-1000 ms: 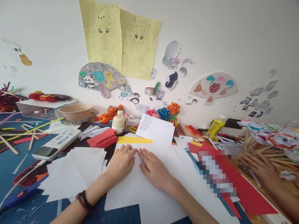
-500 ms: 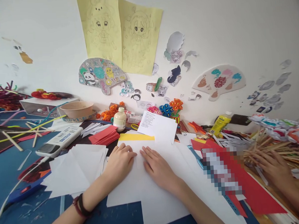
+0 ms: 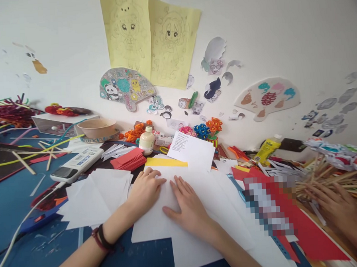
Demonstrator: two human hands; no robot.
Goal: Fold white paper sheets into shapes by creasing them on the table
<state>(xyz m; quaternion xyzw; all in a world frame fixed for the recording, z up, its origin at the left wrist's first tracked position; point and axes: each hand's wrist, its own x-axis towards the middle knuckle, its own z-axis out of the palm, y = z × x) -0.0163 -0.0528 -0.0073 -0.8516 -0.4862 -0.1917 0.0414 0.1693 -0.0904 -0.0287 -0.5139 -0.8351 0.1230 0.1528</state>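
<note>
White sheets of paper (image 3: 197, 260) overlap on the desk in front of me. My left hand (image 3: 147, 189) lies on the upper sheet with its fingers curled down onto the paper; the undersides of the fingers are hidden. Beside it, my right hand (image 3: 191, 212) rests flat on the same paper, fingers stretched out and thumb spread to the left. A yellow strip of paper (image 3: 166, 162) shows just beyond my fingers. A white card with handwriting (image 3: 191, 148) leans behind it. Left of my left hand lies a pile of white paper pieces (image 3: 95, 197).
A stack of red paper (image 3: 128, 159), a glue bottle (image 3: 147, 142) and a white device with a cable (image 3: 77, 166) stand left. Red sheets (image 3: 315, 230) and a yellow bottle (image 3: 267, 149) lie right. Another person's hand (image 3: 334, 203) touches thin sticks (image 3: 327, 177) at far right.
My right thumb has spread away to the left from the fingers. My left hand stays in about the same spot on the paper. The whole view has shifted slightly.
</note>
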